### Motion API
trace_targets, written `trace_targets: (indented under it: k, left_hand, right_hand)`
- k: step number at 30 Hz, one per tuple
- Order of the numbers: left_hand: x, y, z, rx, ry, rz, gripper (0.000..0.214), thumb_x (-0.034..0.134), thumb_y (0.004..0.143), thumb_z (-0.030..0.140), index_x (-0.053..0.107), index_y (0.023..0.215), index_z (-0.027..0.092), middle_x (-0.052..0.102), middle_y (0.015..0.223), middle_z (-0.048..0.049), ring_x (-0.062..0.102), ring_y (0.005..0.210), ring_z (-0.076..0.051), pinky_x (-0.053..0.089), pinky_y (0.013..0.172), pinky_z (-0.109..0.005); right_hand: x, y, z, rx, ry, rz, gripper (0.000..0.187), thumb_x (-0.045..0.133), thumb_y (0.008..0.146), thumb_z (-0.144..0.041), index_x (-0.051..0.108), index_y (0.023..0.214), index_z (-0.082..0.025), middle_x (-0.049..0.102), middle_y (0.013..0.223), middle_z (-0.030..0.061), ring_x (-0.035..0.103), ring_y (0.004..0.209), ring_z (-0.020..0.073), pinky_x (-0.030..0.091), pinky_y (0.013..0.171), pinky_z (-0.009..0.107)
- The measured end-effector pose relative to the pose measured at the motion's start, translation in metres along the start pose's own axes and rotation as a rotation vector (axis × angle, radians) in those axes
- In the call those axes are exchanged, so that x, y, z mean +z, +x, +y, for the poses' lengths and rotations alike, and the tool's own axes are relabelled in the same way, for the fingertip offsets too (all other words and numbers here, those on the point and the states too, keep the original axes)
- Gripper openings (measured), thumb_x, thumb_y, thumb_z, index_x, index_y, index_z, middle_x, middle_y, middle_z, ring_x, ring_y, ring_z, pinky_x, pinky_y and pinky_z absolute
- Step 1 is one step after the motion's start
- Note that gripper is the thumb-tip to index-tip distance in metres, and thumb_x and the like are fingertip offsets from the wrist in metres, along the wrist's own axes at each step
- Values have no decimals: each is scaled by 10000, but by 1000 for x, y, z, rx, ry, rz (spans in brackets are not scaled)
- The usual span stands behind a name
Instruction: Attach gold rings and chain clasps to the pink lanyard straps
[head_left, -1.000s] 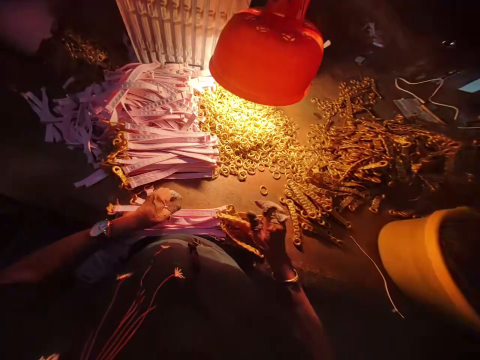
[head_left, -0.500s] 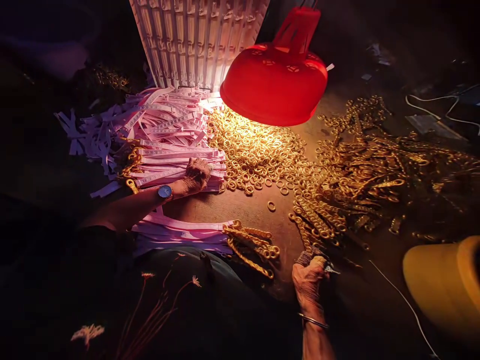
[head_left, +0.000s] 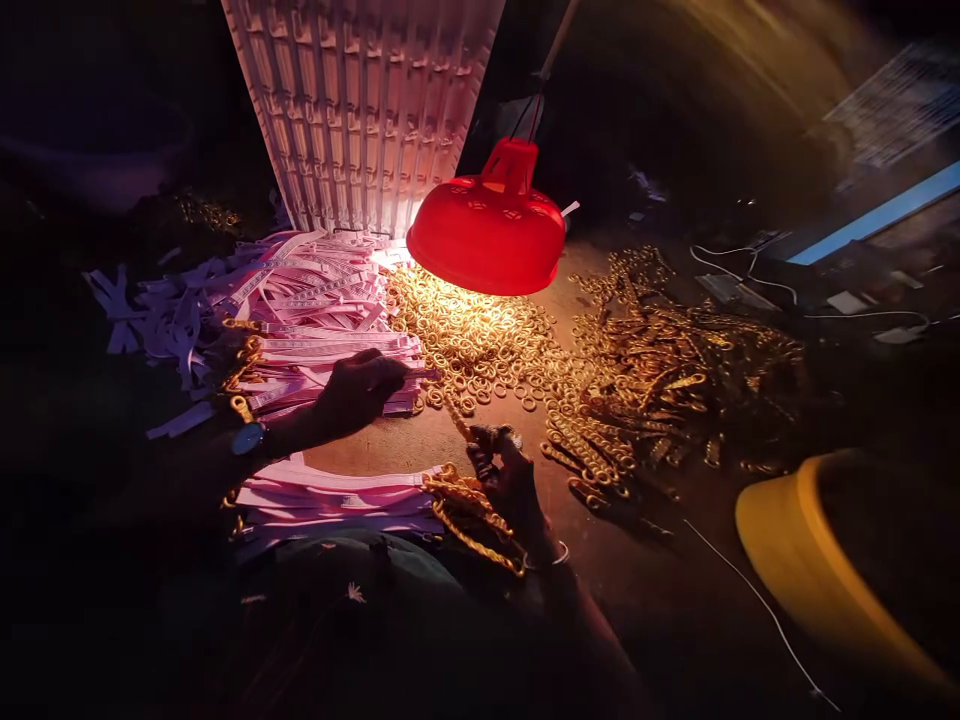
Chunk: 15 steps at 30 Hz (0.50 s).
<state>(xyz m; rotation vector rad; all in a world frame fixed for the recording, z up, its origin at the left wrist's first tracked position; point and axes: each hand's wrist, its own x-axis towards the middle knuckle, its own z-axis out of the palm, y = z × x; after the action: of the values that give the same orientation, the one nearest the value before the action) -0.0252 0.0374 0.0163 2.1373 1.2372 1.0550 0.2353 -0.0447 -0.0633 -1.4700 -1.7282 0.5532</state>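
Working under a red plastic lamp shade (head_left: 486, 240), the person has the left hand (head_left: 360, 392) lying flat across a stack of pink paper strips (head_left: 330, 362), at about 10 o'clock from the right hand (head_left: 504, 478). Its fingers seem close together and pinch nothing, though shadow hides the detail. The right hand is curled, with thumb and fingertips pinching a thin gold link strand (head_left: 459, 420) that rises toward 11 o'clock, its tip over the edge of a heap of loose gold rings (head_left: 472, 340). A second stack of pink strips (head_left: 337, 505) lies at 6 o'clock from the left hand, its gold chain ends (head_left: 469, 515) trailing just beside the right hand. More gold link strips (head_left: 660, 375) spread at 2 o'clock from the right hand across the brown work surface (head_left: 375, 445), and a yellow basin (head_left: 795, 530) sits at 4 o'clock beside a white cord (head_left: 750, 590). A loose pinch could let the thin strand drop among the rings, where it would be hard to pick out. Any sideways drag of the left hand could fan the stacked strips out of line, and a careless wrist could snag the trailing chain ends and tangle them.
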Motion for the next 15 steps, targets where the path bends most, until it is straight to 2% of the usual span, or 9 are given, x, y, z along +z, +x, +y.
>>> trace_targets:
  k: [3, 5, 8, 10, 11, 13, 15]
  left_hand:
    - [8, -22, 15, -120, -124, -171, 249, 559, 863, 358, 693, 972, 179, 660, 771, -50, 566, 651, -139, 440, 630, -248]
    - [18, -31, 9, -271, -194, -336, 221, 597, 825, 357, 674, 901, 163, 589, 642, -9, 502, 544, -114, 383, 533, -222]
    - [31, -36, -12, -417, -336, -567, 225, 624, 755, 341, 567, 649, 150, 453, 531, 25, 411, 492, -89, 304, 479, -206]
    - [38, -36, -23, -447, -453, -651, 240, 610, 730, 329, 512, 601, 152, 425, 549, 24, 374, 509, -81, 286, 483, -209]
    - [40, -35, -27, -440, -488, -652, 232, 611, 715, 320, 501, 598, 152, 425, 571, 19, 367, 527, -81, 288, 490, -212]
    - [44, -34, -28, -399, -469, -566, 236, 636, 676, 297, 475, 583, 152, 441, 627, 3, 384, 578, -91, 317, 517, -221]
    - [48, -32, -24, -374, -410, -441, 260, 666, 655, 289, 455, 583, 154, 470, 692, -16, 417, 622, -101, 359, 545, -227]
  right_hand:
    - [28, 23, -33, -29, 204, -162, 253, 558, 861, -362, 613, 986, -149, 694, 869, 98, 635, 738, 169, 522, 684, 294]
    - [41, 31, -45, -32, 309, -242, 251, 576, 847, -365, 607, 959, -143, 693, 846, 84, 609, 712, 148, 505, 673, 275]
    - [51, 35, -43, -16, 400, -356, 232, 592, 831, -363, 604, 882, -137, 664, 791, 60, 558, 679, 128, 466, 628, 249]
    - [50, 40, -35, 1, 457, -450, 256, 616, 822, -388, 592, 851, -135, 632, 785, 42, 538, 689, 118, 455, 629, 236]
    - [48, 45, -30, 0, 478, -509, 285, 623, 824, -418, 586, 842, -136, 613, 779, 30, 528, 687, 110, 452, 630, 230]
    - [41, 61, -21, -29, 446, -607, 344, 591, 857, -478, 579, 827, -136, 587, 768, 13, 512, 670, 94, 446, 627, 218]
    - [34, 87, -16, -96, 242, -552, 393, 518, 912, -501, 585, 803, -129, 576, 748, 11, 509, 653, 87, 441, 619, 215]
